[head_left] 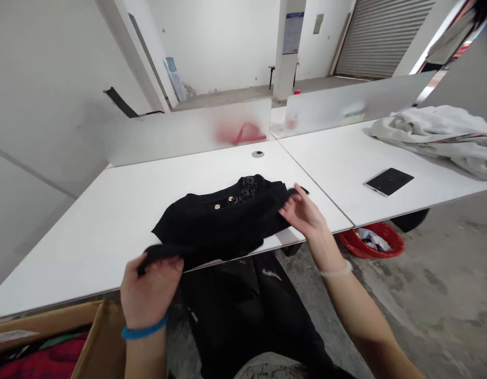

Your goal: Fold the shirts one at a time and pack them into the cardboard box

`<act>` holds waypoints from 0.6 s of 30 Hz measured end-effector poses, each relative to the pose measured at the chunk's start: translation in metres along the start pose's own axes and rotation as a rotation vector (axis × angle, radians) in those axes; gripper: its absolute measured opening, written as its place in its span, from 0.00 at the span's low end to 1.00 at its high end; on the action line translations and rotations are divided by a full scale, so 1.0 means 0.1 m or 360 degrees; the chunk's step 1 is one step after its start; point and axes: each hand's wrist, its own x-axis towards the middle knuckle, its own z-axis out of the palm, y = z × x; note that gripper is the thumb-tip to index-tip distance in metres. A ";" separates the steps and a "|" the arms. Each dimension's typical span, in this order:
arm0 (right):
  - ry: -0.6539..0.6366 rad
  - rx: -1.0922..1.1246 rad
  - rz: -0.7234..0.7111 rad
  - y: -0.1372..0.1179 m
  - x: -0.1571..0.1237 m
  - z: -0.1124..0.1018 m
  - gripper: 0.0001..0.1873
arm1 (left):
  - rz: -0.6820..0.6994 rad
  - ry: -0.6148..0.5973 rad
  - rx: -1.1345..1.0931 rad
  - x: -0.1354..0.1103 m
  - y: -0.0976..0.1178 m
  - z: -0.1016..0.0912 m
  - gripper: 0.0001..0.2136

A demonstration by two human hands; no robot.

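Observation:
A black garment (223, 218) with gold buttons and round ornaments lies on the white table (109, 221) near its front edge. My left hand (150, 289), with a blue wristband, is closed on the garment's near left corner, just past the table edge. My right hand (304, 213) pinches the garment's right edge, fingers curled round the cloth. A thin bracelet circles that wrist.
A dark tablet (388, 181) lies on the adjoining table to the right, with a heap of pale cloth (436, 134) behind it. A red basket (371, 241) sits on the floor under that table. An open cardboard box (91, 342) holding red fabric stands at lower left. Frosted dividers (188, 131) line the far edge.

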 end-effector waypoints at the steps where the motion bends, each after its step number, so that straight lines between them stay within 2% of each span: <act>1: -0.0046 0.0049 -0.0023 0.02 0.26 0.11 0.21 | 0.0022 0.0030 0.0013 0.18 0.03 0.15 0.08; 3: -0.0047 0.0023 -0.0041 0.15 0.76 0.27 0.21 | 0.0137 0.0063 0.0346 0.53 -0.04 0.35 0.10; 5: 0.0026 -0.0285 -0.0061 0.36 1.15 0.33 0.19 | 0.0293 0.0006 0.0932 0.83 -0.24 0.42 0.12; 8: 0.0061 -0.0851 -0.0186 0.69 1.44 0.27 0.14 | 0.0350 -0.0069 0.1347 1.07 -0.61 0.39 0.12; 10: -0.0063 -0.1261 -0.0380 0.82 1.45 0.20 0.12 | 0.0409 -0.0250 0.1845 1.11 -0.80 0.34 0.18; 13: -0.0406 -0.2100 -0.0688 0.92 1.27 0.16 0.18 | 0.0528 -0.0569 0.2764 1.14 -0.93 0.28 0.26; 16: -0.0705 -0.2726 -0.0846 0.93 1.08 0.19 0.27 | 0.0561 -0.0674 0.3072 1.20 -0.93 0.24 0.29; 18: -0.0871 -0.2954 -0.0750 0.90 1.03 0.20 0.31 | 0.0606 -0.0722 0.3126 1.25 -0.91 0.22 0.29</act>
